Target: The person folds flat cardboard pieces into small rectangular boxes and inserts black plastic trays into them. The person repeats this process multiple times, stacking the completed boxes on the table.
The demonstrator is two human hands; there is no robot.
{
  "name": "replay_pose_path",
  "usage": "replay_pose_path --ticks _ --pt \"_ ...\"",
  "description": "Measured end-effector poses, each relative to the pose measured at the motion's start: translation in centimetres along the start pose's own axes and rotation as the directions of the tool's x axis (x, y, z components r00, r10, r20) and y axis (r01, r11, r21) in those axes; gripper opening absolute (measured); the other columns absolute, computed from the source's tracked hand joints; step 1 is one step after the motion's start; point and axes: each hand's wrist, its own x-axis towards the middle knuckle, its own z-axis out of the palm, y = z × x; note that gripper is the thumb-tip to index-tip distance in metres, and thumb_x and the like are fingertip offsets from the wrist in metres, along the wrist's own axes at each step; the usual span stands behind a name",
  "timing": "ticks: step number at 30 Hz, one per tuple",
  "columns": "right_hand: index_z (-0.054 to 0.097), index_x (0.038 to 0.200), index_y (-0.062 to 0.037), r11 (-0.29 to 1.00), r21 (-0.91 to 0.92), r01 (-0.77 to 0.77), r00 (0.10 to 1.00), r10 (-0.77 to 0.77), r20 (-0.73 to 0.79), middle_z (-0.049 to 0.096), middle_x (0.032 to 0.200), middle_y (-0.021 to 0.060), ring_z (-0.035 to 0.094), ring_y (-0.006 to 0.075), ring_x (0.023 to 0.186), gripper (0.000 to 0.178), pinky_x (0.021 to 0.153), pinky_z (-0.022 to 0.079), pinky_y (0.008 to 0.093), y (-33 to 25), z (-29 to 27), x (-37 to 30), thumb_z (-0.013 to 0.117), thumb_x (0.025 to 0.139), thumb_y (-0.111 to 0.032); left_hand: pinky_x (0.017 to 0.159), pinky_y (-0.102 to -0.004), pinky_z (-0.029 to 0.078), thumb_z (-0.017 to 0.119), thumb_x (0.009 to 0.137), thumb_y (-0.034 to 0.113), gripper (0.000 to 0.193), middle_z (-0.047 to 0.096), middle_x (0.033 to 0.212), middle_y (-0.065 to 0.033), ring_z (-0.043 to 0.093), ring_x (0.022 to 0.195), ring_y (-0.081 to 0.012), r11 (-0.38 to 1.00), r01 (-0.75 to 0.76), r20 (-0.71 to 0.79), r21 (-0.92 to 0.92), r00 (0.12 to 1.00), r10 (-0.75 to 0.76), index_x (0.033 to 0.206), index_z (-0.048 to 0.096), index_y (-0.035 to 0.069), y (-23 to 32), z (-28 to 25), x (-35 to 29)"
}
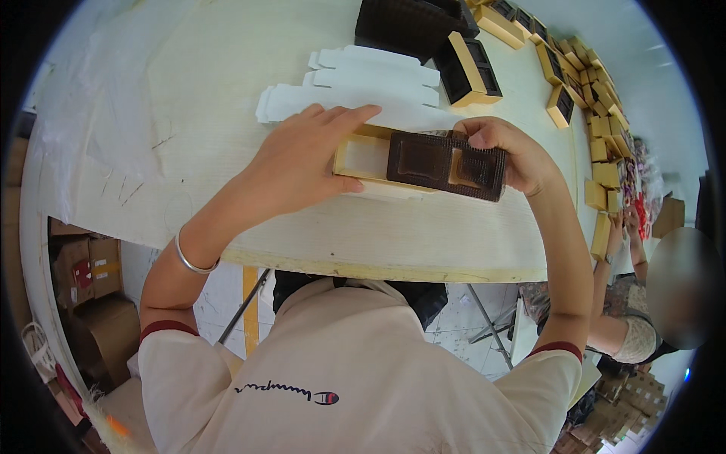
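Observation:
My left hand (pixel 306 155) grips the left end of a small gold box (pixel 361 159), thumb on the near side and fingers along the far side. In my right hand (pixel 514 151) is a dark brown plastic tray (pixel 427 160) with two square hollows, pinched at its right end. The tray lies over the right part of the box, tilted a little, and sticks out past it to the right. The white inside of the box shows at the left. Just beyond my hands lie flat white box blanks (pixel 370 79) with folded flaps.
A stack of dark trays (pixel 412 30) stands at the far middle, beside gold boxes with trays in them (pixel 469 68). Many gold boxes (pixel 601 144) line the right side, where another person (pixel 635 303) works. Clear plastic sheeting (pixel 91 98) covers the left; cardboard cartons (pixel 91 272) sit below.

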Motion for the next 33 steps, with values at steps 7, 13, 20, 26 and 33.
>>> replay_pose_path --ticks 7,13,20,26,33 --pt "0.060 0.097 0.0048 0.847 -0.524 -0.089 0.972 -0.043 -0.233 0.063 0.084 0.0097 0.061 0.0108 0.063 0.041 0.051 0.047 0.0221 -1.2 3.1 1.0 0.065 0.084 -0.033 0.078 -0.0342 0.051 0.076 0.074 0.017 0.071 0.051 0.121 -0.0084 0.059 0.095 -0.0268 0.990 0.074 0.098 -0.119 0.993 -0.062 0.136 0.042 0.013 0.6 0.2 0.1" --pt "0.062 0.112 -0.0014 0.478 -0.835 0.274 0.807 -0.587 -0.072 0.060 0.099 0.0132 0.062 0.0191 0.082 0.044 0.068 0.049 0.0280 -0.2 4.7 -2.4 0.070 0.082 -0.032 0.075 -0.0322 0.054 0.074 0.078 0.013 0.061 0.050 0.121 -0.0077 0.059 0.095 -0.0247 0.995 0.063 0.018 -0.072 0.998 -0.062 0.132 0.045 0.012 0.2 0.2 -0.4" --pt "0.065 0.110 -0.0020 0.143 -0.841 0.522 0.654 -0.700 0.287 0.058 0.108 0.0134 0.061 0.0244 0.086 0.043 0.071 0.052 0.0315 3.4 3.4 -1.6 0.076 0.070 -0.015 0.085 -0.0348 0.051 0.074 0.072 0.006 0.069 0.050 0.124 -0.0077 0.056 0.104 -0.0281 0.984 -0.015 0.103 -0.176 0.994 0.034 0.134 0.045 0.015 0.0 0.0 0.2" --pt "0.065 0.106 -0.0008 0.052 -0.861 0.506 0.675 -0.646 0.357 0.060 0.104 0.0156 0.063 0.0274 0.085 0.039 0.070 0.053 0.0327 2.2 4.0 -1.8 0.074 0.071 -0.014 0.090 -0.0372 0.048 0.076 0.070 0.009 0.072 0.049 0.126 -0.0073 0.054 0.109 -0.0288 0.999 0.003 0.169 -0.053 0.986 0.006 0.135 0.046 0.016 -0.4 -0.7 0.5" --pt "0.064 0.100 0.0008 -0.536 -0.720 0.441 0.560 -0.462 0.688 0.055 0.083 0.0078 0.058 0.0225 0.073 0.034 0.062 0.050 0.0332 1.2 4.4 -1.1 0.073 0.069 -0.012 0.103 -0.0445 0.038 0.080 0.067 0.035 0.079 0.041 0.136 -0.0120 0.039 0.126 -0.0347 0.977 -0.159 -0.086 0.140 0.981 0.172 0.135 0.045 0.015 0.1 2.0 0.4"
